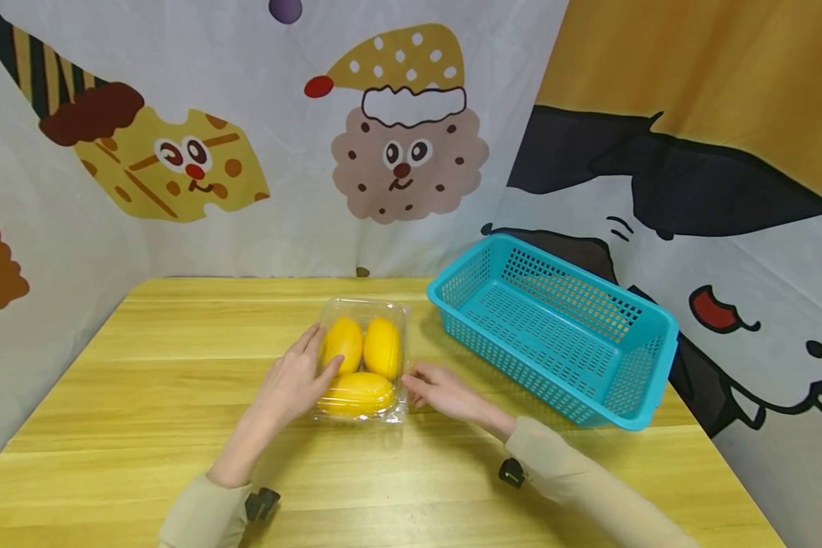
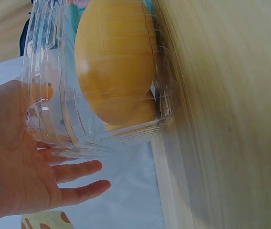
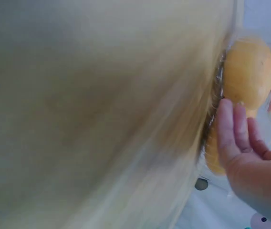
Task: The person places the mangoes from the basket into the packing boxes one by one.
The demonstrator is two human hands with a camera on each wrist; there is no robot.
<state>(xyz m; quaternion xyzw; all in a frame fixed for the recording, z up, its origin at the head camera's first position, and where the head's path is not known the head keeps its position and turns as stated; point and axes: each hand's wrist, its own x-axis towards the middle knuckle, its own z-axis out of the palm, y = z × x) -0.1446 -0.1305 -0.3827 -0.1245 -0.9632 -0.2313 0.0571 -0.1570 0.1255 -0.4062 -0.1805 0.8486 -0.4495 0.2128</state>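
A clear plastic clamshell box [image 1: 396, 415] with three yellow mangoes [image 1: 358, 394] in it lies on the wooden table. My left hand [image 1: 297, 380] rests against the box's left side, its thumb over the lid. In the left wrist view the left fingers [image 2: 80, 171] are straight beside the box, and one large mango [image 2: 116, 62] shows through the plastic. At the right side of the box is my right hand [image 1: 438, 390], with its fingertips right at the wall. The right wrist view shows its fingers [image 3: 242, 126] extended and the thumb apart from them.
A blue perforated plastic basket [image 1: 555, 377] stands angled at the table's back right, beyond the right hand. Behind the wooden table [image 1: 144, 380] hangs a white cloth [image 1: 281, 251] with cartoon prints. Both wrists carry small black devices [image 1: 511, 472].
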